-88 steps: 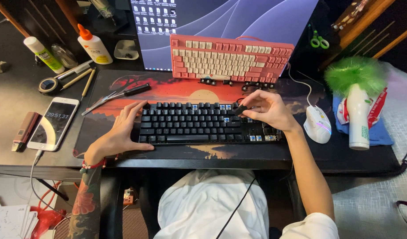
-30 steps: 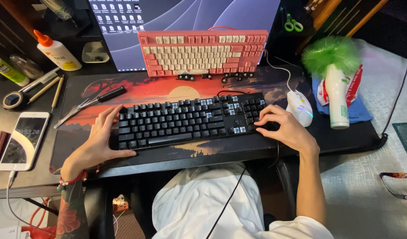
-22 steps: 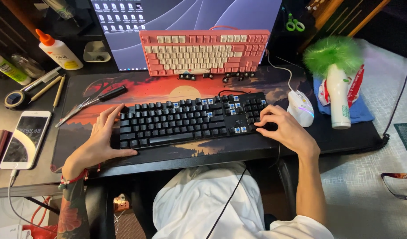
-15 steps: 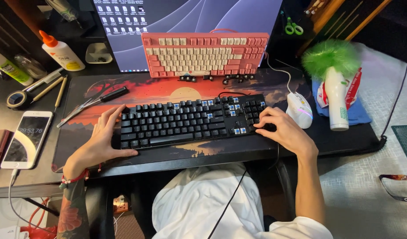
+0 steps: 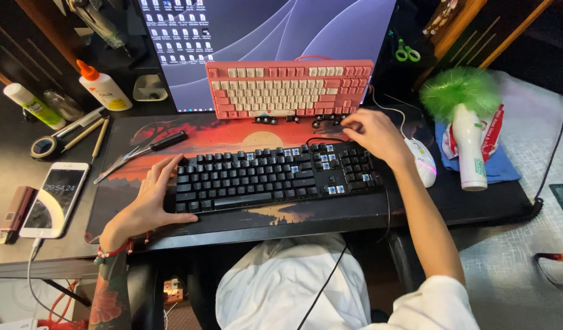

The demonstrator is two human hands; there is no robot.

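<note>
- The black keyboard (image 5: 275, 178) lies on the picture desk mat (image 5: 232, 131) near the front edge of the tabletop (image 5: 6, 153).
- The left hand (image 5: 148, 200) steadies the keyboard's left end, fingers spread flat, grip released and closed on nothing.
- The right hand (image 5: 373, 135) hovers over the keyboard's far right corner, fingers curled loosely, grasping nothing.
- Small black keycaps (image 5: 330, 118) lie beside it, under the pink keyboard (image 5: 289, 88) propped against the monitor (image 5: 263, 36).
- A white mouse (image 5: 422, 160) sits just right of that hand.
</note>
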